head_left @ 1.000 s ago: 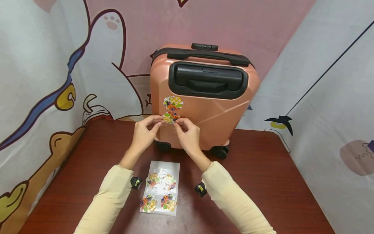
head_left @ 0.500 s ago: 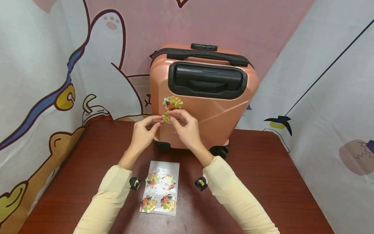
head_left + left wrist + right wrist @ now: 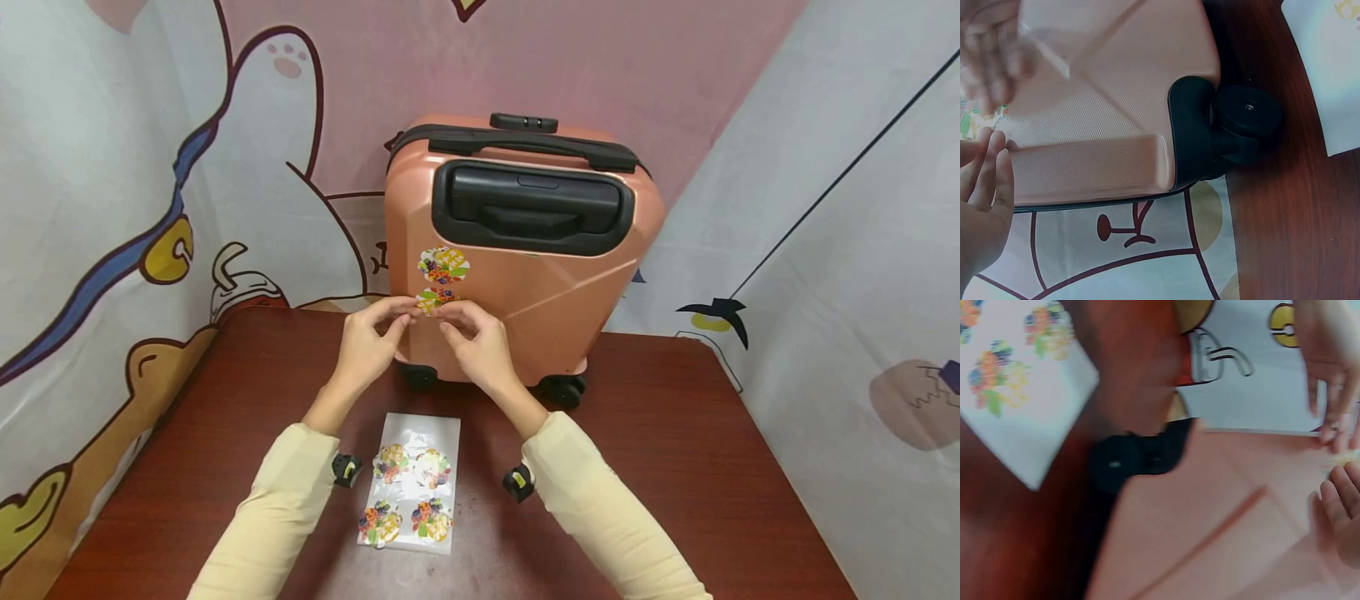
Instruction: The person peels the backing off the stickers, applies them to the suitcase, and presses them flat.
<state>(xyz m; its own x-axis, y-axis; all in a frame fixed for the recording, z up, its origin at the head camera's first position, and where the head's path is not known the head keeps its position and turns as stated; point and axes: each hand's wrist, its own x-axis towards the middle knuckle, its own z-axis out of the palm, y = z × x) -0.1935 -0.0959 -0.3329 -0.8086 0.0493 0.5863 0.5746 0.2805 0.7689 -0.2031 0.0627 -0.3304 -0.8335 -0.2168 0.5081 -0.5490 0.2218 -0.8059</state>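
While my left hand point(image 3: 366, 340) pinches the lower sticker point(image 3: 428, 299) and my loose-fingered right hand point(image 3: 482, 343) touches it, the upper sticker point(image 3: 444, 265) appears placed above them; the sheet point(image 3: 442, 429) below bears four.

On my right-wrist feed, the left hand point(image 3: 1334, 369) and right hand point(image 3: 1345, 515) flank a blurred, partly covered sticker point(image 3: 1346, 459) on the pink suitcase point(image 3: 1210, 512). One black wheel point(image 3: 1115, 464) and a printed sheet point(image 3: 1035, 419) appear leftward.
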